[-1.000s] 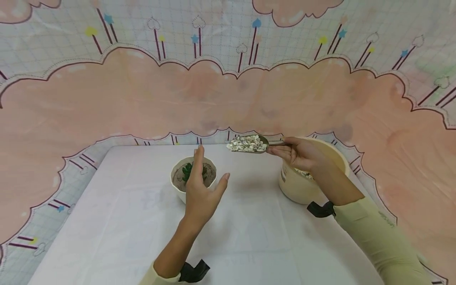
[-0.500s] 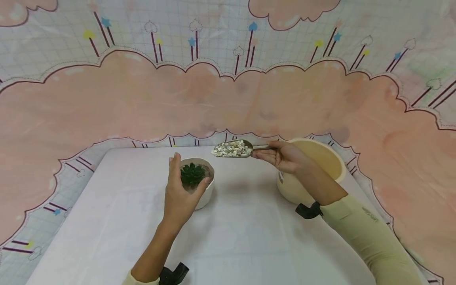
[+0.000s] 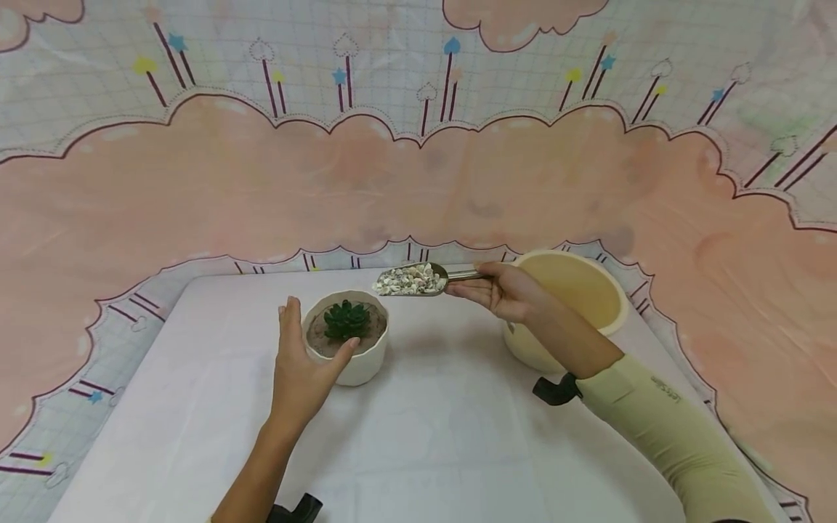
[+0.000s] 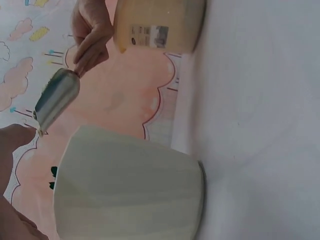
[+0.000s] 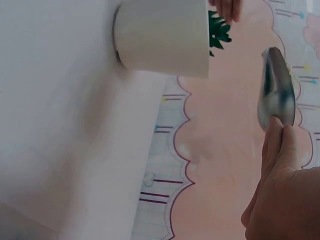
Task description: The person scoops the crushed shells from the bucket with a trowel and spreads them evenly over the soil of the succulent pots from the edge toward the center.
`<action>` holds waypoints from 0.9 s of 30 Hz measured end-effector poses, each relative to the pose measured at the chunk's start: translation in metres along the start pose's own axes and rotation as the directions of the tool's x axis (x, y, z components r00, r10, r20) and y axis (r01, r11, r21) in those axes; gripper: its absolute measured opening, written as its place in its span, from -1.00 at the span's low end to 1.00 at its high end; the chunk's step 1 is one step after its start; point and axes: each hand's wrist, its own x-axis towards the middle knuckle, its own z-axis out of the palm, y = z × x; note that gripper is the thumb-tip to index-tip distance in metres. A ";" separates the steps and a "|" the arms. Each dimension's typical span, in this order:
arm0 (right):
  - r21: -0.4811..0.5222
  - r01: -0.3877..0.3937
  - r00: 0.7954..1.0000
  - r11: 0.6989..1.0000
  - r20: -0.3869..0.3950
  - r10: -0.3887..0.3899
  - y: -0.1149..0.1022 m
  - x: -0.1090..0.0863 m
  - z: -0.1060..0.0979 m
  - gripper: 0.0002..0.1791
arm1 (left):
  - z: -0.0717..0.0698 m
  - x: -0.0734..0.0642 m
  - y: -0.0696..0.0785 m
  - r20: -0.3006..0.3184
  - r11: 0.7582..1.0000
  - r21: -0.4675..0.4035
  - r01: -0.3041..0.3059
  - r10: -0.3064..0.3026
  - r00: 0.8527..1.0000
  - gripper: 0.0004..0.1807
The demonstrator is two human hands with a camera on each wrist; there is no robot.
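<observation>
Scoop (image 5: 277, 95) nearer pot (image 3: 361, 367), in right-hand fingers (image 5: 272, 142)

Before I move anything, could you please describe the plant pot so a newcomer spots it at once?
On the white table in the head view, look left of the big cream bucket. There stands the plant pot, smaller and whiter, set apart by the dark green plant in its greyish soil.
</observation>
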 end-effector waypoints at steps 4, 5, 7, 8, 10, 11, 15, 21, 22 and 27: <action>-0.002 0.000 1.000 1.000 0.001 0.000 0.005 0.002 0.003 -0.65 | -0.004 -0.001 -0.006 0.049 0.998 0.009 0.059 -0.060 0.997 0.30; -0.002 -0.002 1.000 1.000 0.000 0.002 0.006 0.003 0.003 -0.68 | -0.004 -0.002 -0.007 0.061 0.997 0.008 0.074 -0.074 0.995 0.32; -0.004 -0.004 1.000 1.000 -0.006 0.004 0.009 0.005 0.003 -0.73 | -0.006 -0.002 -0.009 0.086 0.996 0.008 0.094 -0.094 0.992 0.34; -0.007 -0.006 1.000 1.000 -0.015 0.006 0.010 0.006 0.003 -0.73 | -0.006 -0.003 -0.010 0.097 0.995 0.007 0.101 -0.101 0.990 0.34; -0.019 -0.004 0.999 1.000 -0.032 0.004 0.013 0.008 0.003 -0.73 | -0.007 -0.003 -0.011 0.117 0.993 0.004 0.114 -0.114 0.987 0.35; -0.025 -0.006 0.999 1.000 -0.040 0.005 0.014 0.009 0.002 -0.71 | -0.007 -0.003 -0.011 0.122 0.993 0.004 0.120 -0.119 0.985 0.36; -0.054 -0.016 0.998 0.998 -0.067 0.013 0.020 0.013 0.002 -0.69 | -0.007 -0.002 -0.014 0.142 0.989 0.011 0.146 -0.146 0.979 0.37; -0.074 -0.012 0.994 0.997 -0.112 0.003 0.030 0.017 -0.003 -0.70 | -0.007 -0.002 -0.019 0.187 0.984 0.032 0.177 -0.180 0.966 0.38; -0.072 -0.010 0.993 0.997 -0.122 0.001 0.031 0.018 -0.004 -0.69 | -0.007 -0.002 -0.020 0.191 0.984 0.037 0.175 -0.179 0.965 0.39; -0.067 -0.002 0.991 0.998 -0.136 -0.007 0.036 0.021 -0.009 -0.60 | -0.008 -0.002 -0.023 0.209 0.982 0.049 0.185 -0.191 0.959 0.36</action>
